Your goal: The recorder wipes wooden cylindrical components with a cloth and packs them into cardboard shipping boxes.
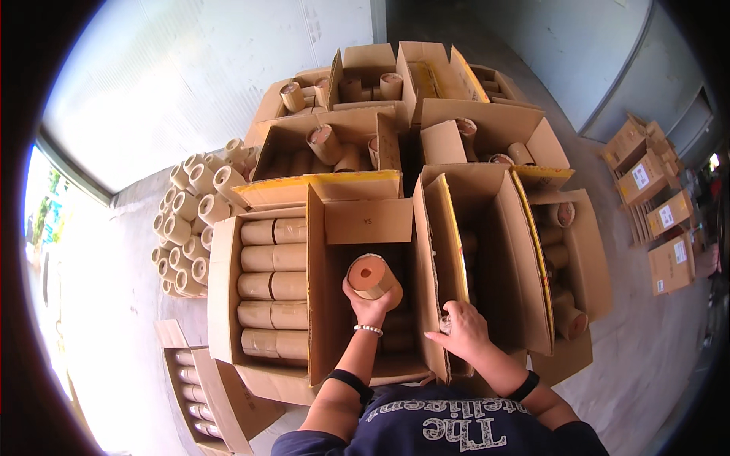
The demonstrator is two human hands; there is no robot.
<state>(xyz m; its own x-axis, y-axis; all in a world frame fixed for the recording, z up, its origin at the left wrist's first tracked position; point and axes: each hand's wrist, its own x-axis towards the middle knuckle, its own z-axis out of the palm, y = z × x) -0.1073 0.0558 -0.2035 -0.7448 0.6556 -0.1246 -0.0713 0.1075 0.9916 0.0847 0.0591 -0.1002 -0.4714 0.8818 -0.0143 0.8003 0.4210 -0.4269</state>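
My left hand grips a brown paper-wrapped cylinder over an open cardboard box. The cylinder's reddish end, with a hole in its middle, faces up. Deeper in that box, dim cylinders show near my left forearm. My right hand is closed at the right side of the same box, beside a raised cardboard flap. Between its thumb and fingers shows a small whitish thing, too hidden to name.
To the left stands a box of wrapped cylinders in rows. Beyond it is a stack of hollow tubes on the floor. More open boxes fill the far side. At the lower left sits another box; closed cartons stand far right.
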